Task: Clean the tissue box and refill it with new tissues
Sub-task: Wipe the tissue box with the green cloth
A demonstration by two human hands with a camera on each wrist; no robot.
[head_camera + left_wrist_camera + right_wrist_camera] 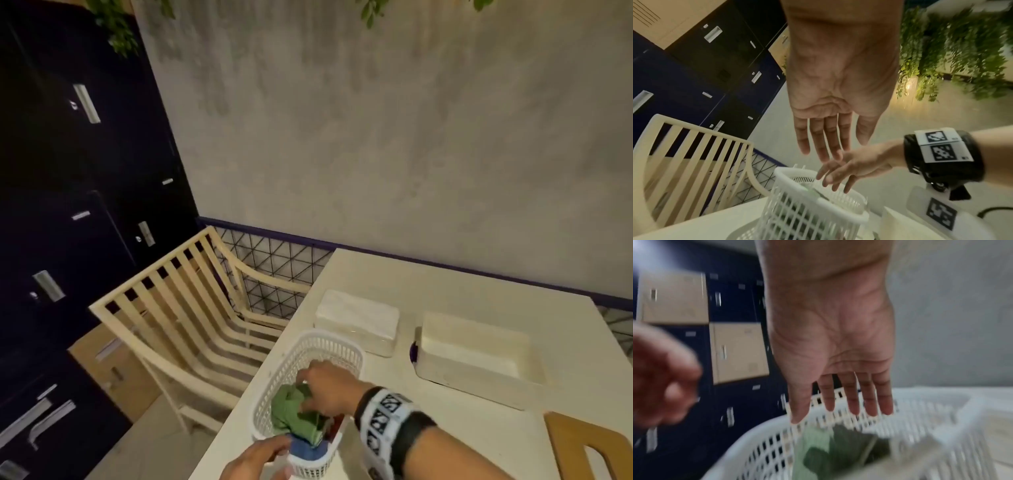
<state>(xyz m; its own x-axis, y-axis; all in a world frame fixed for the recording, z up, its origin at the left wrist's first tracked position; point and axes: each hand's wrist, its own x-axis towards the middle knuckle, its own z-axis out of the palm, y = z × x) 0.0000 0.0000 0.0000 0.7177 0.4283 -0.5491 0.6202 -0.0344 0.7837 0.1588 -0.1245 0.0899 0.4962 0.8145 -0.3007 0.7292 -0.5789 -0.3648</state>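
On the white table [479, 445] stands a white lattice basket [329, 337] holding a crumpled green cloth [291, 407] and a blue cloth [306, 448]. My right hand [322, 387] reaches into the basket over the green cloth, fingers extended and holding nothing; its wrist view shows the right hand [842, 402] just above the green cloth [818, 451]. My left hand [263, 454] hovers by the basket's near rim with straight fingers. An open, empty white tissue box [472, 356] sits to the right. A wrapped pack of white tissues [356, 318] lies behind the basket.
A wooden lid [582, 442] lies at the table's near right corner. A small purple object [414, 353] sits against the box's left side. A slatted cream chair [191, 308] stands left of the table, dark lockers [68, 205] beyond it, a grey wall behind.
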